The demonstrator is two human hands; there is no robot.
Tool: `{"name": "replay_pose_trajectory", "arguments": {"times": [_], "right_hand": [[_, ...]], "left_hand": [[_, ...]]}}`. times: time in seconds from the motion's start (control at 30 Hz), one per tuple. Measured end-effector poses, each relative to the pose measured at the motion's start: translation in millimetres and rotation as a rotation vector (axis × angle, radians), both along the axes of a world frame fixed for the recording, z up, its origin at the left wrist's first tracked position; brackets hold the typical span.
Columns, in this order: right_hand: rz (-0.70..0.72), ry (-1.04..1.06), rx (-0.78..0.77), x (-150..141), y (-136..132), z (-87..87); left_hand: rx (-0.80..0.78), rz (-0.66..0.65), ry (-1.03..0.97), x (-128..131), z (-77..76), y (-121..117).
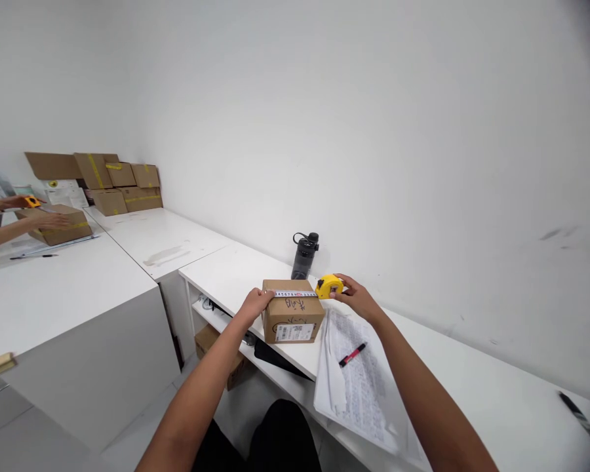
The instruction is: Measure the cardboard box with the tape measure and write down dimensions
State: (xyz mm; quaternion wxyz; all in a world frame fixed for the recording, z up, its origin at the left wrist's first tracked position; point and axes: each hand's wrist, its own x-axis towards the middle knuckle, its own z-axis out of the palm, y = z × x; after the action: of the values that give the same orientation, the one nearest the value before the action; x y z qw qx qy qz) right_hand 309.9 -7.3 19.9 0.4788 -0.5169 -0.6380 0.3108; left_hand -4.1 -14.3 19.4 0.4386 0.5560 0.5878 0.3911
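Observation:
A small cardboard box (291,316) with black handwriting and a white label sits on the white shelf top (226,262). Across its upper face runs the pulled-out blade (295,294) of a yellow tape measure (328,286). My right hand (354,296) grips the tape measure's case at the box's right edge. At the left edge, my left hand (258,305) pinches the end of the blade against the box. Right beside the box lie handwritten paper sheets (358,393), with a red and black pen (353,354) on them.
A dark water bottle (303,257) stands behind the box, by the wall. On the left, a co-worker's hands (44,221) hold another tape measure (32,201) over a cardboard box (66,226). Several boxes (120,183) are stacked farther back. A black marker (584,423) lies far right.

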Motion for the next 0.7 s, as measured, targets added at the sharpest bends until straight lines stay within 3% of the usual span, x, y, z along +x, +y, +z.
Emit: {"name": "replay_pose_trajectory", "arguments": {"times": [0.1, 0.3, 0.5, 0.7], "right_hand": [[0.023, -0.014, 0.03, 1, 2, -12.0], [-0.011, -0.12, 0.07, 1, -4, -16.5], [-0.063, -0.138, 0.115, -1, -4, -29.2], [-0.062, -0.131, 0.119, -5, -12, -28.0]], "left_hand": [[-0.02, 0.022, 0.019, 1, -7.0, 5], [-0.109, -0.026, -0.03, 1, -10.2, 6], [-0.098, -0.039, -0.023, 0, -12.4, 7], [-0.085, -0.047, -0.019, -2, -14.9, 5]]}}
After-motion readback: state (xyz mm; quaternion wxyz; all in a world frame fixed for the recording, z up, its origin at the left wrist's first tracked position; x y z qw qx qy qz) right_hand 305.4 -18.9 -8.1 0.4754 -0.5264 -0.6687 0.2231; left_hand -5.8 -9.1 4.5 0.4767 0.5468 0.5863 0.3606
